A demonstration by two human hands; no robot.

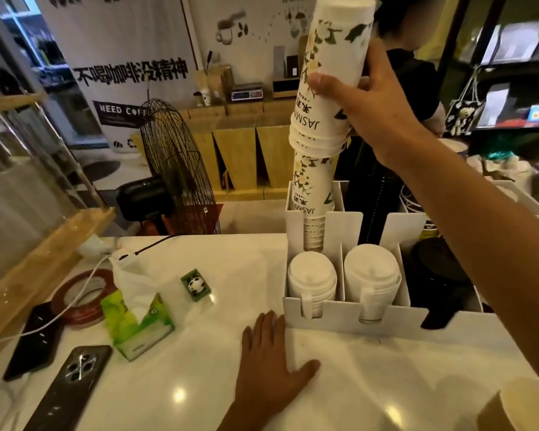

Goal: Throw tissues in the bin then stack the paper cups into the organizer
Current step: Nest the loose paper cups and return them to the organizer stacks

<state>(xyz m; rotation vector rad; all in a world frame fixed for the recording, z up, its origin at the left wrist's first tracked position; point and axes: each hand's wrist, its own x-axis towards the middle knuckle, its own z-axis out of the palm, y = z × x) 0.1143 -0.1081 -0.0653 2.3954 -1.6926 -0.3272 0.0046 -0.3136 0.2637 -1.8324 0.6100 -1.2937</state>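
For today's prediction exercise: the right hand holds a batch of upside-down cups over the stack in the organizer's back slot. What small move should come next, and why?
Probably lower the held cups straight down. The right hand has their rims around the stack, not yet seated.

Two hands show: the right hand (367, 107) and the left hand (271, 365). Four stacks of paper cups: one held stack (330, 73), one rear stack (313, 194), two front stacks (312, 276) (371, 272). One white organizer (333, 318), two phones (66, 387) (33, 339), one tissue pack (137, 318), one tape roll (81, 295), one fan (175, 169).
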